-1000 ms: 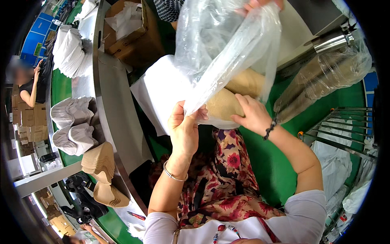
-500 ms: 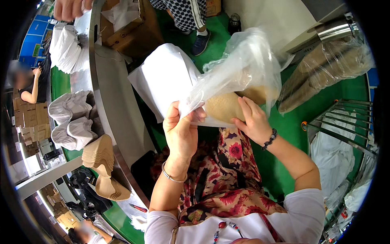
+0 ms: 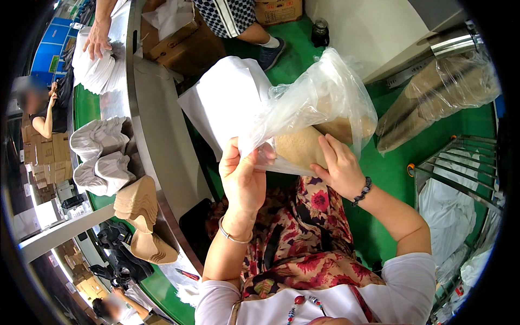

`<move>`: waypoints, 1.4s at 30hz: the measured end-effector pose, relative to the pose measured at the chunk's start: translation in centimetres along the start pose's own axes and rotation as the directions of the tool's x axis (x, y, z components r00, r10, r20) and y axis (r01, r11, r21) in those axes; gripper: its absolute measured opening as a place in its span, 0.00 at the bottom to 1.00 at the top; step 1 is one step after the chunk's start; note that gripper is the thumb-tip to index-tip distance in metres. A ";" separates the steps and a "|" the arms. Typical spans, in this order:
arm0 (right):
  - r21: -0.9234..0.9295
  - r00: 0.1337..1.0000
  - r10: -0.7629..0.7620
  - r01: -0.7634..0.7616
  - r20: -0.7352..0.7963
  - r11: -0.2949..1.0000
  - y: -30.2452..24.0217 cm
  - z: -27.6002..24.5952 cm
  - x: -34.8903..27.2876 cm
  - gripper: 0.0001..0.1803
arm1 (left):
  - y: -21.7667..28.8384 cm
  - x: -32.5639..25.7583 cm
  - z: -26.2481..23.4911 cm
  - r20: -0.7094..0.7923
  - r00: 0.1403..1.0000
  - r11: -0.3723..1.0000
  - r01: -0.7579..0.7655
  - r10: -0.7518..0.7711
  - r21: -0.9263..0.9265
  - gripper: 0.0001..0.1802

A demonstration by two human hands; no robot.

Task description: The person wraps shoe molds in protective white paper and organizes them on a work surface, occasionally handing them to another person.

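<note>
In front of me a clear plastic bag (image 3: 330,78) hangs crumpled, with tan moulded, cup-shaped pieces (image 3: 300,146) inside. My left hand (image 3: 244,176) pinches the bag's near left edge between thumb and fingers. At the bag's mouth, my right hand (image 3: 341,168) grips the near edge of a tan piece, thumb below and fingers laid over it. Its fingertips partly hide that edge. Just beyond my left hand, white sheets (image 3: 225,97) lie partly under the bag.
Along the left bench (image 3: 157,130) stand white moulded pieces (image 3: 100,157) and a tan stack (image 3: 138,200). Another person's hand (image 3: 98,38) rests on a white stack (image 3: 97,67). At right are a bagged tan stack (image 3: 428,97) and a metal rack (image 3: 460,176). An open carton (image 3: 187,46) stands ahead.
The other person's hand has come down onto the white stack at upper left. My hands keep their hold, and the bag's top has sunk slightly. The view has shifted a little.
</note>
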State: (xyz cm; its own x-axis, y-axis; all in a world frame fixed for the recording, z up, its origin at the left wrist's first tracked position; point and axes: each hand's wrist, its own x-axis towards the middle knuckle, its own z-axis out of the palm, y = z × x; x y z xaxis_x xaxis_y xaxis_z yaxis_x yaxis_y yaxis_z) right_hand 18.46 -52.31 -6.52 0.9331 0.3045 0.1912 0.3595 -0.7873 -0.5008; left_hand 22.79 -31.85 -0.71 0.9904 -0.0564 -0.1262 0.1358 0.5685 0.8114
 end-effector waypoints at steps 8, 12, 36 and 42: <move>-0.021 1.000 -0.013 0.013 0.008 1.000 0.5 -0.1 0.1 0.33 | 0.0 -0.3 -0.6 -0.016 1.000 1.000 0.003 -0.003 -0.029 0.05; -0.032 1.000 -0.008 0.008 0.000 0.999 0.5 -0.3 0.9 0.32 | 0.2 0.2 -0.3 -0.029 1.000 0.997 0.011 -0.013 -0.082 0.05; 0.902 0.842 0.508 -0.062 -0.182 0.427 -4.5 -15.1 18.6 0.11 | 14.5 5.7 2.2 -0.007 0.920 0.910 -0.389 0.392 -0.144 0.05; 0.888 0.945 0.267 0.047 -0.187 0.457 -9.1 -15.3 29.3 0.11 | 18.3 7.4 -3.2 -0.103 0.855 0.857 -0.514 0.509 -0.032 0.09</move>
State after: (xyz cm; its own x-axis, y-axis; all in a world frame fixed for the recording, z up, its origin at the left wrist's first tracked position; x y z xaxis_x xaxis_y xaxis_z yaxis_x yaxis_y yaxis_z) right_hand 42.57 -44.38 16.53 0.9784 -0.0227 0.2053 0.2065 0.1310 -0.9696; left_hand 32.52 -19.27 11.41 0.9127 0.3261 0.2461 -0.3939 0.5428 0.7417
